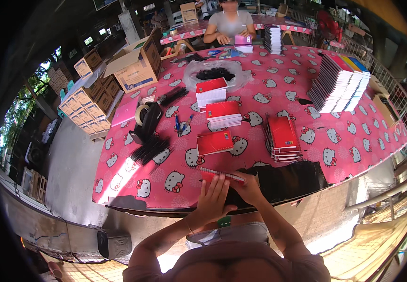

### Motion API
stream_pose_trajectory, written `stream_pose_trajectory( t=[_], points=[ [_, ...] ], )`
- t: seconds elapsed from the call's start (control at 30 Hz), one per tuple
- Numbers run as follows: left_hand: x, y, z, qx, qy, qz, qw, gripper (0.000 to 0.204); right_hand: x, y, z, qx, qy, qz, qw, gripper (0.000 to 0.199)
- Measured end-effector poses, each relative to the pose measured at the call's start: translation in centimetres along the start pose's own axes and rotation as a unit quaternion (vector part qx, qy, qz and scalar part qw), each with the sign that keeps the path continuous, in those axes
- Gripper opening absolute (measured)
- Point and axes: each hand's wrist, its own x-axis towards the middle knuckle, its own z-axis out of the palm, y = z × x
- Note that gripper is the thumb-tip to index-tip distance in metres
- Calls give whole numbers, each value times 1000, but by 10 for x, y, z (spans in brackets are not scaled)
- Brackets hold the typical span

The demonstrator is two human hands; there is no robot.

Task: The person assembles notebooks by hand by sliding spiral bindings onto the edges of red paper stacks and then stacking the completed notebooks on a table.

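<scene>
A red notebook [207, 176] is tilted up at the table's near edge, a row of binding along its upper edge. My right hand [249, 189] grips its right end, fingers closed around it. My left hand [214, 193] lies against its cover with fingers stretched out and the thumb apart. Just beyond it sits a low red notebook pile [215, 142]. Behind that are a second pile [223, 109] and a third pile [211, 85], both red-topped. To the right stands a stack of spiral-bound red notebooks [284, 131]. A black sheet [293, 181] covers the table edge beside my right hand.
On the left lie black plastic coils [150, 149], a black tape dispenser [151, 120] and blue-handled tools [181, 125]. A tall notebook stack [334, 84] stands right, a cardboard box [137, 66] back left. Across the patterned table [255, 162], another person [230, 28] handles a purple notebook.
</scene>
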Motion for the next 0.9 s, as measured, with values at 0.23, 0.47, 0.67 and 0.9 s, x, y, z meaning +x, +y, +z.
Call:
stream_pose_trajectory(
  t=[0.23, 0.47, 0.67, 0.9],
  points=[
    [-6, 5, -2, 13, -87, -8, 996, 89, 0, 36, 8, -2, -46, 44, 998, 34],
    [-15, 3, 3, -9, -88, 18, 996, 86, -3, 35, 8, -47, -70, 32, 996, 37],
    [7, 4, -8, -23, -103, -3, 994, 87, -1, 41, 5, -91, -93, 114, 985, 25],
    [11, 6, -12, -30, -95, -22, 995, 85, -1, 33, 7, -67, -96, 50, 992, 31]
  ],
)
